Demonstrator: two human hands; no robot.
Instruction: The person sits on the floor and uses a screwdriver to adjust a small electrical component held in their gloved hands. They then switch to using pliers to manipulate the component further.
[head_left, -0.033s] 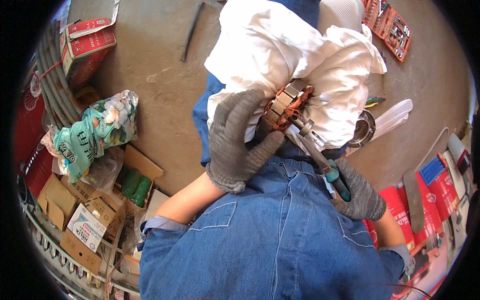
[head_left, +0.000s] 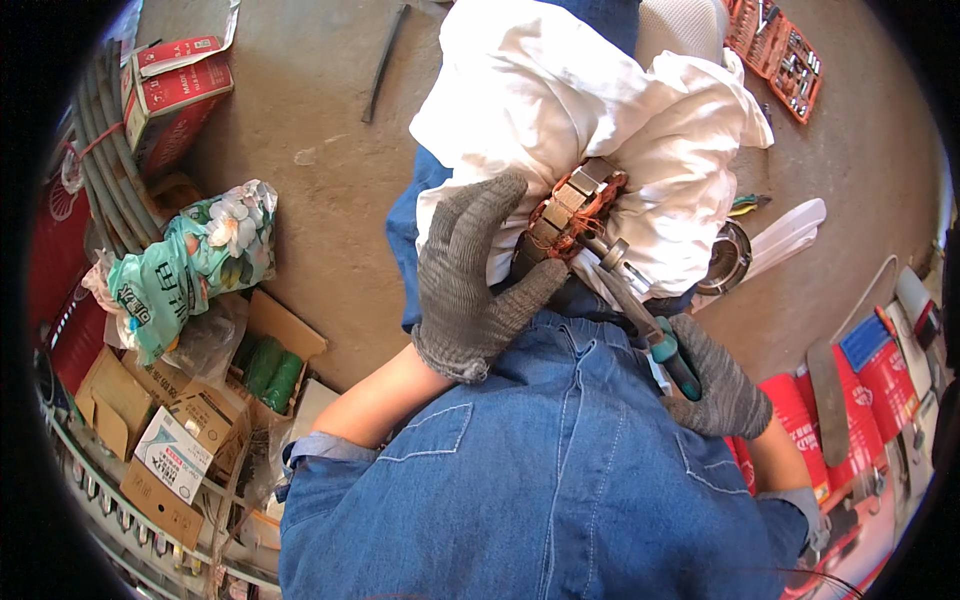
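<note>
A motor stator with copper windings and grey metal core blocks [head_left: 565,210] rests on the white cloth [head_left: 540,90] over my lap. My left hand [head_left: 475,270], in a grey knit glove, lies beside it. Its fingers are stretched and its thumb is spread toward the stator's lower end; whether it touches is unclear. My right hand [head_left: 725,385], also gloved, is closed around the teal-and-black handle of a hand tool [head_left: 672,360]. The tool's grey metal part points up toward the stator. A silver cylindrical metal piece [head_left: 618,255] sits by its tip.
On the floor at right are a round dark ring part [head_left: 728,257], pliers [head_left: 748,204] and an orange socket set [head_left: 785,60]. Red packages [head_left: 860,400] lie lower right. At left are coiled hose [head_left: 105,150], a red box [head_left: 180,95], a floral bag [head_left: 190,260] and cardboard boxes [head_left: 175,455].
My left hand has shifted very slightly upward beside the stator. My right hand and the tool look the same.
</note>
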